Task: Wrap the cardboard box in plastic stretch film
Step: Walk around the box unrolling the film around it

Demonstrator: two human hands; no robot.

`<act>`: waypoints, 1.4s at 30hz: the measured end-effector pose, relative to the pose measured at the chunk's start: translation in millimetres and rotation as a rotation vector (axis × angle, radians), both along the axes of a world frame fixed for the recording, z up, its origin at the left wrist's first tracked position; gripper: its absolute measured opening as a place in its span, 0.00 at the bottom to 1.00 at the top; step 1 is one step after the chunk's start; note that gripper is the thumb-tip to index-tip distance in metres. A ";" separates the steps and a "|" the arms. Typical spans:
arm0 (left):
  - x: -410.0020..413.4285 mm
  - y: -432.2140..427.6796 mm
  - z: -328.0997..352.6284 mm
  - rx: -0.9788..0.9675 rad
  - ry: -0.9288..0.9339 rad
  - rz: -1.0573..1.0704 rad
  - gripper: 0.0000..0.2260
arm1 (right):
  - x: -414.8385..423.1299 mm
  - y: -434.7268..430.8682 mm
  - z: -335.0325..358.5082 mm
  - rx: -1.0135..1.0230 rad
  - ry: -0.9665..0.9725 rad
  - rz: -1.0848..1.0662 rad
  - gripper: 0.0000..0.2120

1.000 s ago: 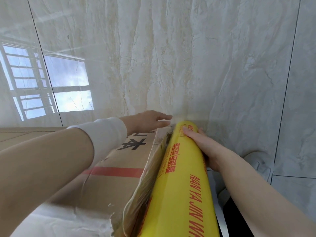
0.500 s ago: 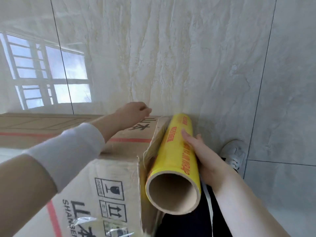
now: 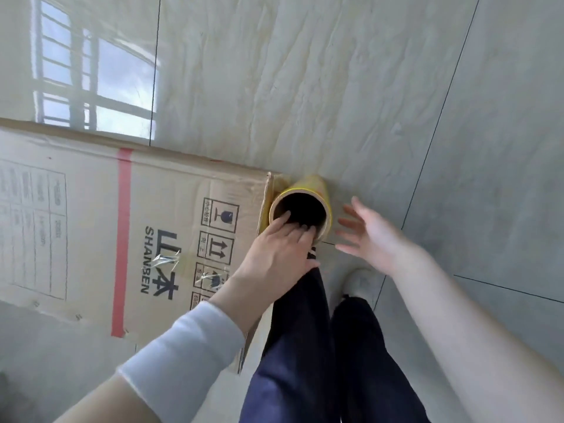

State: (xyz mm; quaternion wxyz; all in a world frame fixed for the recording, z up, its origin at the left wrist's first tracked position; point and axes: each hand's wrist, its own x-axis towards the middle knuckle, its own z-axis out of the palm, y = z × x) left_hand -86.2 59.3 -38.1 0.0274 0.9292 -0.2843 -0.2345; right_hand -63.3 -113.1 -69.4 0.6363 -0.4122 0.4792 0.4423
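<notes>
1. I look down on the box [image 3: 152,227], which lies flat on the tiled floor [image 3: 396,102] with its printed face and red stripe up.
2. The film roll [image 3: 311,184] stands on end just beside the box's right corner, its hollow core facing me.
3. My left hand [image 3: 274,251] rests on the roll's near rim. The fingers [image 3: 293,227] lie fairly straight, their tips over the core mouth and the thumb out to the side. It grips nothing.
4. My right hand [image 3: 372,236] hovers just right of the roll, wide, fingers spread, palm toward it, not touching.
5. Wrinkled scraps of clear film [image 3: 210,274] cling to the box face near the handling symbols.
6. A white sleeve [image 3: 183,355] covers the left forearm; the right arm is bare.
7. Dark trousers [image 3: 305,346] and a pale shoe [image 3: 360,285] show below the hands, just right of the box.
</notes>
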 end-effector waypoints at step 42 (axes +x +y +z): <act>-81.6 -42.0 -16.6 -0.063 -0.226 0.262 0.17 | -22.4 12.2 -28.2 0.000 -0.030 0.511 0.18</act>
